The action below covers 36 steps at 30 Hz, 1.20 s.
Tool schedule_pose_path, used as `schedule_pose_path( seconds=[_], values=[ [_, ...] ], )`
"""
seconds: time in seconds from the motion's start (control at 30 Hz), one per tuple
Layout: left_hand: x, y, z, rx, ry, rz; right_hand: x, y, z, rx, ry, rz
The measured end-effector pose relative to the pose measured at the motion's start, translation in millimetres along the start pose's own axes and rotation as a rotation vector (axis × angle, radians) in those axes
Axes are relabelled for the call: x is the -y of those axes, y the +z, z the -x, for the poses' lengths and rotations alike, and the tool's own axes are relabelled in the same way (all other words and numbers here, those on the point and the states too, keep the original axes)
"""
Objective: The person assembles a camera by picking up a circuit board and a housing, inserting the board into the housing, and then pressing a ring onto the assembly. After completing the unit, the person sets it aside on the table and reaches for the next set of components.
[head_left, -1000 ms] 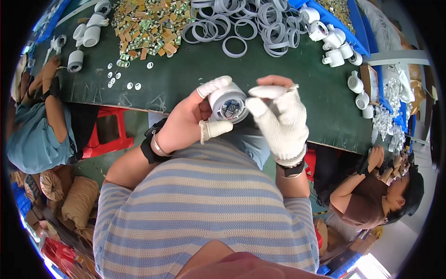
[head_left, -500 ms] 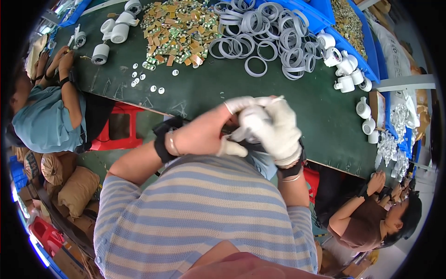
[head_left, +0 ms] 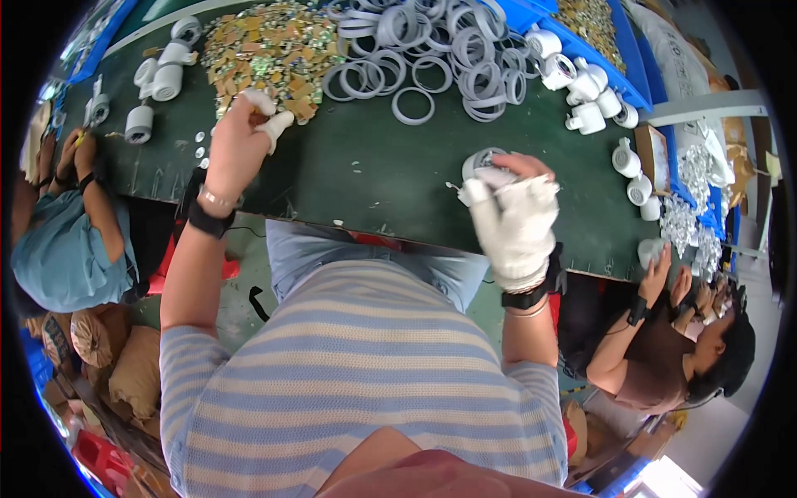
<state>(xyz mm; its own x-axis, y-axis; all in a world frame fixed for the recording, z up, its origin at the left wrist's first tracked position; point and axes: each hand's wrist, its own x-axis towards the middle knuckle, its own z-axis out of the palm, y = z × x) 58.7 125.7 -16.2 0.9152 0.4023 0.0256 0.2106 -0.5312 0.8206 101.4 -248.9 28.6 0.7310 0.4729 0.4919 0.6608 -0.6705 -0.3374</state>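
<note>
My left hand (head_left: 241, 145), with white covers on its fingertips, is at the near edge of a heap of small circuit boards (head_left: 266, 50). Its thumb and fingers are apart, and nothing shows between them. My right hand (head_left: 516, 220), in a white glove with bare fingertips, grips a white round housing (head_left: 481, 162) low over the table. The housing's round rim faces up, and the fingers hide part of it. A few small white discs (head_left: 200, 138) lie beside my left wrist.
Many grey rings (head_left: 413, 106) are heaped at the far middle. White housings stand at the left (head_left: 139, 124) and right (head_left: 586, 119). Blue bins (head_left: 627, 79) line the far right. Co-workers sit on both sides, one in a blue shirt (head_left: 70, 241), one in brown (head_left: 652, 373).
My hands have parted from in front of my body. The left has gone far left to the circuit boards; the right has set off forward with the housing. The view has shifted slightly.
</note>
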Motion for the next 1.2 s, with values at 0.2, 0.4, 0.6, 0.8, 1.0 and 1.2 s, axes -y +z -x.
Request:
schedule_pose_path(
  seconds=[0.2, 0.4, 0.6, 0.8, 1.0, 1.2],
  values=[
    [-51.1, 44.2, 53.9, 0.314, -0.032, 0.678, 5.2, 27.4, 21.8, -0.011, 0.024, 0.109],
    [-65.0, 72.8, 75.4, 0.484, -0.2, 0.798, -4.1, 24.0, 20.3, -0.011, 0.002, -0.017],
    [-58.3, 75.5, 83.5, 0.549, -0.095, 0.646, 22.4, 10.1, 3.2, 0.253, 0.135, -0.627],
    [-74.6, 67.2, 95.2, 0.564, 0.058, 0.666, 23.0, 12.6, -3.8, 0.344, 0.071, -0.612],
    [-74.6, 62.1, 98.8, 0.584, 0.137, 0.496, 26.3, 6.0, -7.9, 0.405, 0.097, -0.623],
    [-79.1, 61.5, 99.2, 0.556, 0.161, 0.461, 21.3, 9.3, -5.6, 0.431, 0.039, -0.58]
  ],
)
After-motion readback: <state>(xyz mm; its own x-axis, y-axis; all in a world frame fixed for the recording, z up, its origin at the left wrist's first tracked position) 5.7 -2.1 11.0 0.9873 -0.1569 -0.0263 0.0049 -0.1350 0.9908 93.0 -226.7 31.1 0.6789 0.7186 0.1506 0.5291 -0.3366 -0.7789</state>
